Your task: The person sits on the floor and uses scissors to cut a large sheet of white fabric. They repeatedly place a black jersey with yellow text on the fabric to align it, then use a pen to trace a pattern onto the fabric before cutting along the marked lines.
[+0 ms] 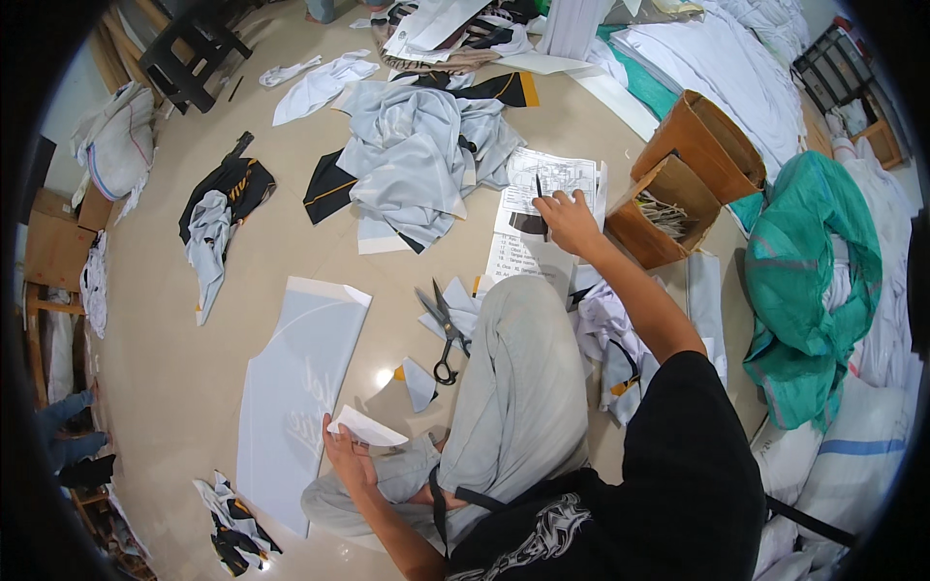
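My right hand (572, 223) is closed on a dark pen (540, 189), held over printed sheets of paper (511, 244) on the floor. Low in front of me, my left hand (351, 457) grips a small white piece (370, 427), paper or cloth, I cannot tell which. Beneath that hand lies a flat pale grey cut fabric panel (291, 387) with faint lettering. Black-handled scissors (448, 334) rest with blades apart beside my bent knee, partly on a light scrap. A small grey and yellow fabric scrap (419, 385) lies near their handles.
A heap of grey and black fabric pieces (407, 145) lies ahead. Brown cardboard boxes (668, 208) stand at right, one holding thin strips. Beyond are a green sack (804, 281) and white bundles (717, 68). A black stool (194, 53) stands far left.
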{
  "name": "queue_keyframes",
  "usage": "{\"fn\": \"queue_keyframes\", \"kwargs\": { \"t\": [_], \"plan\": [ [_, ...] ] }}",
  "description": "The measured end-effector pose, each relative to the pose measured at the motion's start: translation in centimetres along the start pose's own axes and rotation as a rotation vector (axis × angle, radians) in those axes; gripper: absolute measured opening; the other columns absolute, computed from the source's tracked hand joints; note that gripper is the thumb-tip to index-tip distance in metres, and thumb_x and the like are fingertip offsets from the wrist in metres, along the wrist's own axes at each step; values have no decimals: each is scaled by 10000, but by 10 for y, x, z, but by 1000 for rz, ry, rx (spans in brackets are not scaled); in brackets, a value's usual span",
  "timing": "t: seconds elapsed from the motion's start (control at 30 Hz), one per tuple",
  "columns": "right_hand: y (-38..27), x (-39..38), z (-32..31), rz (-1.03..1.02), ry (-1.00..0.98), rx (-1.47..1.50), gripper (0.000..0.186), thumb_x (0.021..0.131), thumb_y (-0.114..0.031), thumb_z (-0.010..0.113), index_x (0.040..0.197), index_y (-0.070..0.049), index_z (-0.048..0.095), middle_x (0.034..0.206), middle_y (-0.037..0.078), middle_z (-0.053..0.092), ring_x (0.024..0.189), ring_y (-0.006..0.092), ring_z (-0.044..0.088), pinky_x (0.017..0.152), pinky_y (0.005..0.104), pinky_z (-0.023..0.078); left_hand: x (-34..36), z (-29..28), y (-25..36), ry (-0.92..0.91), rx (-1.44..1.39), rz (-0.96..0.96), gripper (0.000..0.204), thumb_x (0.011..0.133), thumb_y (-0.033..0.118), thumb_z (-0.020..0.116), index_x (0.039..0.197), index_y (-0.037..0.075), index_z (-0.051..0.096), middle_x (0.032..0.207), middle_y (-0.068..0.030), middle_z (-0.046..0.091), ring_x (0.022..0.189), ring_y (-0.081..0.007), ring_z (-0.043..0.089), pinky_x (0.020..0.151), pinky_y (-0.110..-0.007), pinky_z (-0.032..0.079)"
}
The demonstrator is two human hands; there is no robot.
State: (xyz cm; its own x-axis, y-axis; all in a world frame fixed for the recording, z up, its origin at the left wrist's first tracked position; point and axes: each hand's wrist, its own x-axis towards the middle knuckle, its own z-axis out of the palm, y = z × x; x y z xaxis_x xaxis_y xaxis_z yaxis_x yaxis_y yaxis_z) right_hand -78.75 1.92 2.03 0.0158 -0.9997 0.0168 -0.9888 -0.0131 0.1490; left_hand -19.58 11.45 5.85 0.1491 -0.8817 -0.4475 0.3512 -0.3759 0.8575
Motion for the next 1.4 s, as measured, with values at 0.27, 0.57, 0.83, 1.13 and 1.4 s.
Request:
{"fn": "queue_keyframes", "kwargs": {
  "t": [0.27, 0.57, 0.83, 1.13, 1.4],
  "plan": [
    [24, 4, 15, 24, 101, -22, 413, 876, -32, 584, 1280, -108, 548, 1053, 65, 642, 1004, 275, 633, 900, 475, 415, 10, -5, -24, -70, -71, -304, 517, 1063, 389, 577, 1487, 118, 457, 1138, -39, 583, 1015, -136, 576, 852, -364, 507],
    [48, 26, -49, 252, 155, 266, 391, 864, 30, 565, 1235, -91, 535, 1089, 139, 692, 1057, 364, 641, 935, 523, 390, 13, 8, -37, -158, 266, -229, 827, 992, 293, 696, 1604, -33, 246, 1427, -189, 510, 1194, -230, 564, 1013, -336, 473],
    [-50, 77, -112, 53, 394, 806, 321, 859, -101, 767, 1111, -72, 570, 954, 122, 704, 841, 338, 692, 754, 429, 526, 83, 57, 30, -47, 965, 203, 1095, 752, 385, 905, 1507, -138, 308, 1512, -337, 424, 1410, -395, 451, 1163, -437, 381],
    [-251, 176, -152, -328, 262, 1025, 311, 901, -239, 750, 1096, -68, 578, 956, 148, 712, 849, 390, 697, 755, 468, 528, 209, 91, 26, -341, 1382, 462, 1117, 658, 423, 918, 1512, -54, 379, 1467, -254, 469, 1343, -435, 440, 1130, -485, 413],
    [-287, 178, -71, -231, -101, 914, 333, 905, -267, 719, 1127, -82, 553, 933, 152, 726, 893, 401, 699, 766, 501, 512, 222, 120, 19, -356, 1536, 429, 1149, 628, 477, 918, 1549, 41, 387, 1425, -195, 453, 1331, -393, 434, 1112, -524, 383]
  ]
}}
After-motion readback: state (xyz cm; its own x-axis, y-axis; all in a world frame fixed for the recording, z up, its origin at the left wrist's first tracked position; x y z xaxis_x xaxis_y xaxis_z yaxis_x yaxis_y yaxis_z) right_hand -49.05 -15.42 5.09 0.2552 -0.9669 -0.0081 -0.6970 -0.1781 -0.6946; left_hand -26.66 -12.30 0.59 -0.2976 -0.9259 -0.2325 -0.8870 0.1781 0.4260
